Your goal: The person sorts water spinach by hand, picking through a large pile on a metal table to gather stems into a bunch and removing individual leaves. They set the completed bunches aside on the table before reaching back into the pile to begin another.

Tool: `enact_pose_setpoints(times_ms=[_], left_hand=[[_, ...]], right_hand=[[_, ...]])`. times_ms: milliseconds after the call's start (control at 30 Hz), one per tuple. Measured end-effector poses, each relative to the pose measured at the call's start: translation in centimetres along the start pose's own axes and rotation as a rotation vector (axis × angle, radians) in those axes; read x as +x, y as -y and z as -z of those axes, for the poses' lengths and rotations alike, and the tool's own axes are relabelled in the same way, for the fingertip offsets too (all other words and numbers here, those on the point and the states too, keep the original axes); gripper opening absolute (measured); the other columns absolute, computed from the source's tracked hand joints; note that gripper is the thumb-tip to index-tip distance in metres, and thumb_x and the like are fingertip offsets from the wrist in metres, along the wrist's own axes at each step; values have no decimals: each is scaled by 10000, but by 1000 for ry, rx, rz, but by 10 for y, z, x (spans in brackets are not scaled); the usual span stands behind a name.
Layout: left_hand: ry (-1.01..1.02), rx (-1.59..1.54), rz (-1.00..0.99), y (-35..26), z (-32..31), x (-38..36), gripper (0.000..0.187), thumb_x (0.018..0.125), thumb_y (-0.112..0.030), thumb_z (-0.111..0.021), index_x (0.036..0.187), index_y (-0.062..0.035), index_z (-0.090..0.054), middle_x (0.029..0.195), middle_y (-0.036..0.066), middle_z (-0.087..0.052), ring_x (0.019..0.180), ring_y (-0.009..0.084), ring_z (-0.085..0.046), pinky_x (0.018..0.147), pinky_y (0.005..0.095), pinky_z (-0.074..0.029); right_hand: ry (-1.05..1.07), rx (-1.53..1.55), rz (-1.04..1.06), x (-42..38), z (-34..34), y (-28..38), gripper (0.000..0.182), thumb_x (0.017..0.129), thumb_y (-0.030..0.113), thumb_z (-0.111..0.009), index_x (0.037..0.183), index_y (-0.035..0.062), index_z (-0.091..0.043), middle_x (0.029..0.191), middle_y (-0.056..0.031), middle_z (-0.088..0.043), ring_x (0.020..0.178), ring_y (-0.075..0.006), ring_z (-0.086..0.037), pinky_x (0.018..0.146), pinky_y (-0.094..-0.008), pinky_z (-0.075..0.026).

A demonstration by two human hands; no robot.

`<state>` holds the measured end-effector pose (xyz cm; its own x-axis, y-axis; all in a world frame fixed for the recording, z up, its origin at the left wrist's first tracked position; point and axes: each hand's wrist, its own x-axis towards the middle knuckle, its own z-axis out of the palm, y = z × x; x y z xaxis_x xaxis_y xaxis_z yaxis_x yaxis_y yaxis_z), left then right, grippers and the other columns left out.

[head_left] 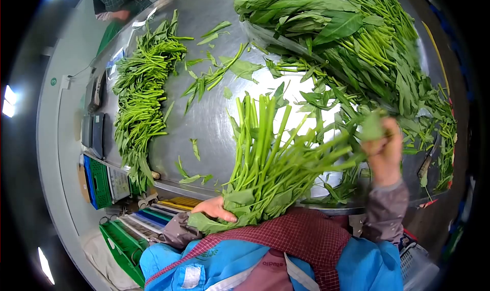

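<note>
My left hand is wrapped round the lower, leafy end of a bunch of water spinach, close to my apron. Its thick pale-green stem ends point up and away from me. To the right of the bunch, my right hand is raised above the table, slightly blurred, with its fingers closed on a water spinach leaf. Thin stems from the bunch fan out toward that hand. Loose leaves and stems lie on the metal table beyond the bunch.
A big heap of water spinach fills the far right. Bunches line the left side. Dark devices sit at the left edge. Crates stand below, front left. Another person is at the far left.
</note>
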<state>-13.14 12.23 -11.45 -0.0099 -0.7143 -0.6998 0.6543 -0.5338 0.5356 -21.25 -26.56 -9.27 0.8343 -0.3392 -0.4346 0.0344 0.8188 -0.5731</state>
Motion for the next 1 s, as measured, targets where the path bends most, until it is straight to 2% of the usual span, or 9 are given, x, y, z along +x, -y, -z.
enact_pose_setpoints(times_ms=[67, 200, 367, 467, 533, 667, 833, 900, 1000], left_hand=[[75, 22, -13, 10, 8, 4, 723, 678, -53, -674, 1289, -17, -288, 1234, 90, -417, 1123, 184, -381, 955, 312, -294], [163, 135, -7, -12, 7, 13, 706, 681, -71, -681, 1275, -14, -304, 1209, 82, -430, 1097, 177, -392, 938, 306, -308], [200, 385, -99, -35, -5, 18, 561, 685, -72, -680, 1173, 0, -414, 1069, 76, -520, 941, 162, -483, 820, 290, -391], [218, 382, -60, -47, -11, 19, 533, 681, -93, -690, 1145, 5, -447, 1062, 74, -529, 949, 160, -482, 828, 277, -388], [218, 488, -94, -53, -16, 18, 560, 692, -73, -670, 1183, 6, -413, 1100, 87, -515, 981, 166, -475, 851, 282, -380], [234, 288, -119, -18, 6, 18, 672, 674, -88, -690, 1245, -3, -345, 1180, 108, -463, 1040, 195, -452, 883, 338, -367], [-31, -362, -155, 48, 24, 10, 769, 621, -79, -696, 1277, -3, -303, 1230, 99, -423, 1119, 200, -405, 941, 327, -314], [-38, -400, -205, 55, 25, 19, 770, 620, -82, -697, 1277, -3, -303, 1230, 99, -423, 1119, 200, -405, 941, 328, -314], [-23, -386, -224, 57, 24, 24, 772, 618, -87, -699, 1276, -3, -304, 1230, 99, -424, 1118, 201, -405, 940, 328, -315]], right_hand=[[13, -172, 180, 17, 25, 31, 186, 810, 225, -495, 834, 42, -521, 538, 58, -429, 385, -32, -311, 332, -175, -224], [-137, -1959, 627, 61, 40, 35, 461, 742, 245, -585, 1103, -23, -481, 928, -114, -598, 732, -170, -581, 632, -284, -457], [648, -1230, -130, 52, -33, 12, 379, 760, 228, -562, 1014, -53, -542, 847, -135, -608, 738, -187, -585, 666, -270, -464], [1097, -1405, -266, 47, -35, -28, 388, 754, 253, -581, 1042, -4, -537, 844, -124, -626, 639, -184, -570, 615, -301, -463], [1043, -1066, 94, 36, -30, -50, 336, 753, 242, -582, 969, -13, -551, 723, -91, -612, 566, -161, -544, 562, -271, -450], [418, -273, 32, 60, 20, 32, 261, 823, 292, -498, 873, 36, -484, 500, 62, -312, 416, -40, -313, 370, -200, -250], [122, -659, -12, 22, 51, 45, 485, 846, 461, -443, 1022, 12, -486, 514, 57, -367, 417, -45, -343, 363, -200, -283], [261, -813, -116, 12, 64, 24, 489, 828, 344, -509, 1147, -22, -445, 938, -75, -599, 673, -90, -544, 489, -188, -435], [365, -781, -337, 6, 66, -26, 596, 758, 103, -478, 1288, -32, -241, 1254, -133, -422, 797, -149, -574, 554, -205, -469]])
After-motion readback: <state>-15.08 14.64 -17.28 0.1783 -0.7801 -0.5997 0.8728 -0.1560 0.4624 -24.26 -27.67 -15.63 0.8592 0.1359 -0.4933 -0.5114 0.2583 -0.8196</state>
